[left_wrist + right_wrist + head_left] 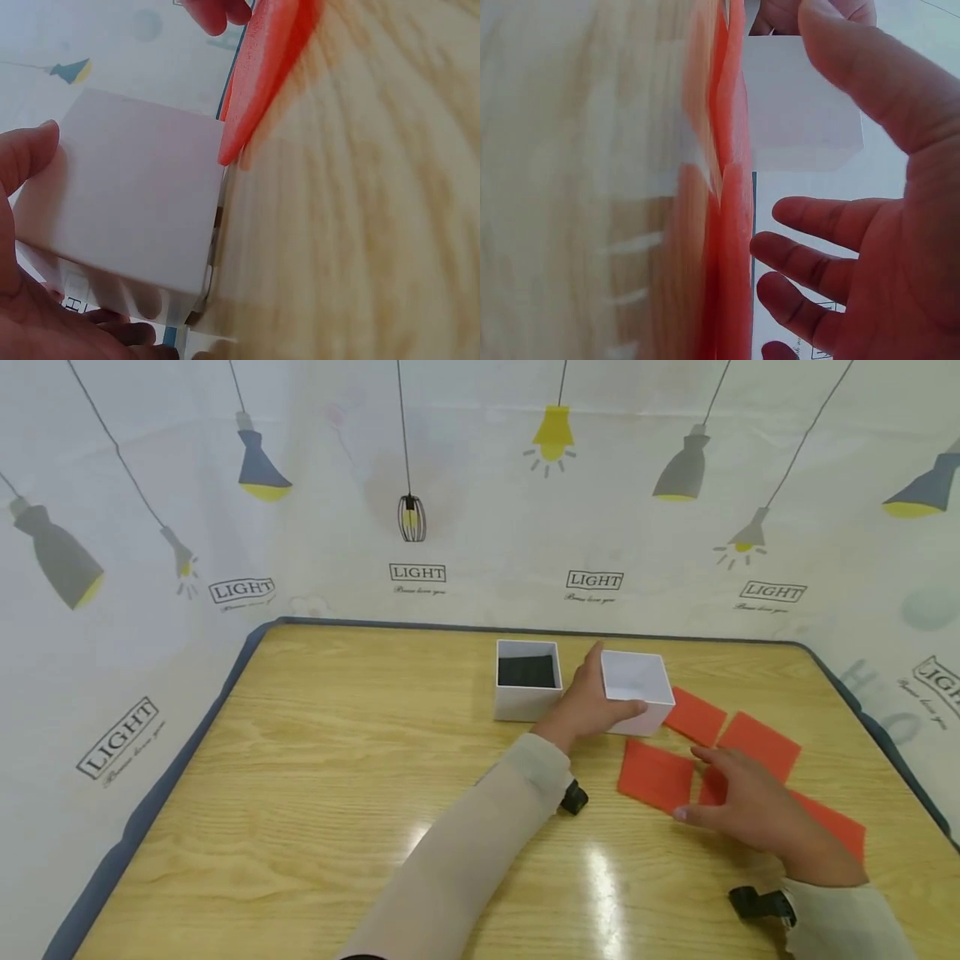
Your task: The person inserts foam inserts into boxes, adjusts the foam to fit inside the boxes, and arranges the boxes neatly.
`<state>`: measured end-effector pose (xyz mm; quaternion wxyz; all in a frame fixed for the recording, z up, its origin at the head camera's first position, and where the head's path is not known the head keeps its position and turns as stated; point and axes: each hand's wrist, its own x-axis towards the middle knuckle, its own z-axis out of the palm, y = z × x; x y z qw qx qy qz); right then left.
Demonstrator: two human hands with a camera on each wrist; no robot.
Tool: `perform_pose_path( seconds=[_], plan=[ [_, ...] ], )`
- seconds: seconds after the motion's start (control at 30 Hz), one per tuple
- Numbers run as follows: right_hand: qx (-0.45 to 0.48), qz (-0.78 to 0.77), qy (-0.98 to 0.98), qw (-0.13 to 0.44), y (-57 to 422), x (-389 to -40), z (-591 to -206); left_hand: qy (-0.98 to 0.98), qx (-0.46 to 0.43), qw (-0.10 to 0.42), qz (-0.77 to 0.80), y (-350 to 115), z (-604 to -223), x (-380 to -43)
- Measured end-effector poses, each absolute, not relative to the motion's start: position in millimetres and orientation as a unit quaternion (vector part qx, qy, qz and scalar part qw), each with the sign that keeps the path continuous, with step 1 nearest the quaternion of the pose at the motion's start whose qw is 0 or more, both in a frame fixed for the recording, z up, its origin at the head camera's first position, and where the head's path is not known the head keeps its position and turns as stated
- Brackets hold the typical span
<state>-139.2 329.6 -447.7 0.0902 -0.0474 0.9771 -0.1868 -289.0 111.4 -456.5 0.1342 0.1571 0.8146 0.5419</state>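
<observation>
"While the left hand (588,702) curls round a white box (636,677), what's the right hand (761,802) doing?"

"Apparently reaching: fingers loosely spread, empty, over red squares (655,772) near that box. Next probably wants an edge pinch."

"Any writing?"

"'LIGHT', repeated across the backdrop (487,543); smaller script unclear."

On the table (300,735), left box (527,703) beside right box (643,720), sheets (767,743) to the front right.
</observation>
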Motion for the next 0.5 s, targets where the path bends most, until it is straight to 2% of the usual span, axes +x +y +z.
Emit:
perform_pose_path(
  seconds=[0.5],
  plan=[
    [-0.037, -0.169, 0.978, 0.116, 329.9, -142.4, -449.8, 0.806, 0.143, 0.135, 0.558, 113.6, -458.7, -287.7]
  ],
)
